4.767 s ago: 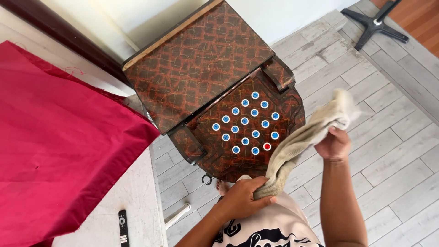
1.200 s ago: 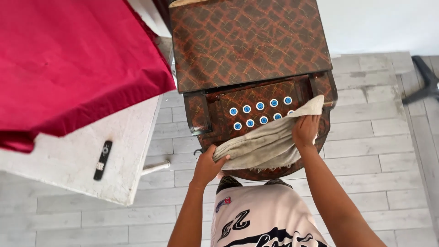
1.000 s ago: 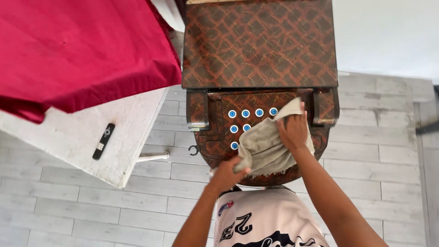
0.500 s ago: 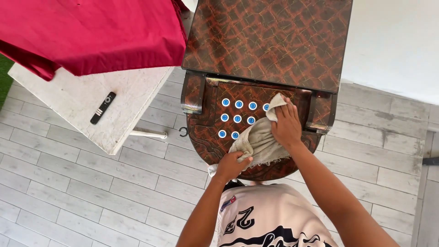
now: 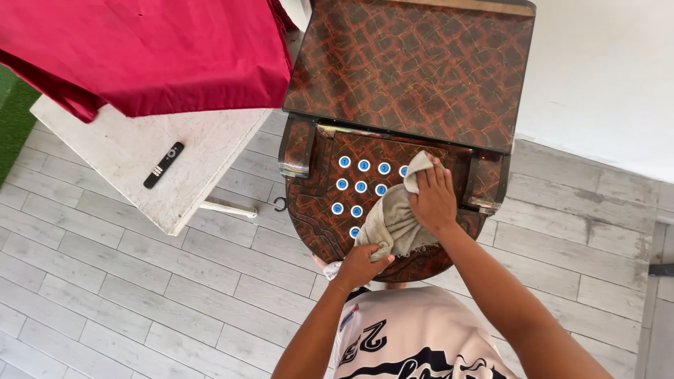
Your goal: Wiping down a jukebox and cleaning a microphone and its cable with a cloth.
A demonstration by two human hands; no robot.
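Both arms reach forward and down from the bottom of the view, and the right hand [image 5: 434,200] lies flat, palm down, fingers together and stretched out, pressing on the far end of a beige cloth [image 5: 393,223]. The left hand [image 5: 361,264] sits nearer the body, fingers curled shut around the cloth's near end. The cloth looks soft, rumpled and bunched, running in a band from under the right palm back to the left fist. It rests on the seat of a chair [image 5: 393,91], glossy brown with an orange crackle pattern, rounded at the front edge. Just left of the right hand, round blue-and-white studs [image 5: 360,187] dot the seat in rows. Further left of both hands stands a worn white table [image 5: 140,151] with a black remote [image 5: 163,165] on it, and a deep red fabric [image 5: 140,49] drapes across its far side.
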